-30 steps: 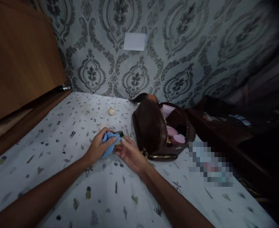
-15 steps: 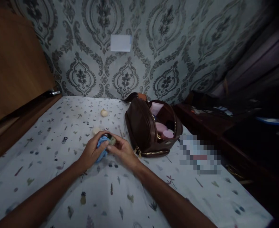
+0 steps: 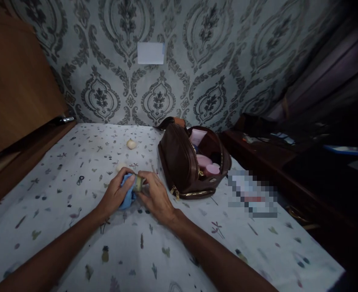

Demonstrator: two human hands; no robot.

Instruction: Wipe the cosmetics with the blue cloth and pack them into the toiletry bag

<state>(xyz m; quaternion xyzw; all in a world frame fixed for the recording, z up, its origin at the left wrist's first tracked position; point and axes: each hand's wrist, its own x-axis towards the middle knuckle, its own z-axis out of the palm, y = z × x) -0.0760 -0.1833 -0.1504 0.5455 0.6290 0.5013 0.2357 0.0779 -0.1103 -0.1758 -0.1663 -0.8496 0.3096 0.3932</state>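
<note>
My left hand (image 3: 117,190) is closed around a bunched blue cloth (image 3: 127,198), pressed against a small greenish jar (image 3: 139,183). From the other side, my right hand (image 3: 157,196) grips the jar between thumb and fingers. The jar's far side is hidden by my fingers. Just beyond my left hand lies a pale round thing (image 3: 121,165), partly covered by it. Farther back on the patterned sheet (image 3: 106,239) sits a small cream-coloured round object (image 3: 131,144). To the right of my hands stands an unzipped brown toiletry bag (image 3: 179,158).
Inside the bag are a pink tube (image 3: 198,137) and a pink-lidded container (image 3: 212,168). A blurred-out item (image 3: 252,194) lies right of the bag. Wooden furniture (image 3: 20,89) borders the left, a dark table (image 3: 258,162) the right, and a patterned wall (image 3: 157,93) the back.
The jar has turned in my hands, showing more of its side. My right fingers have shifted round it. The whole view has moved slightly.
</note>
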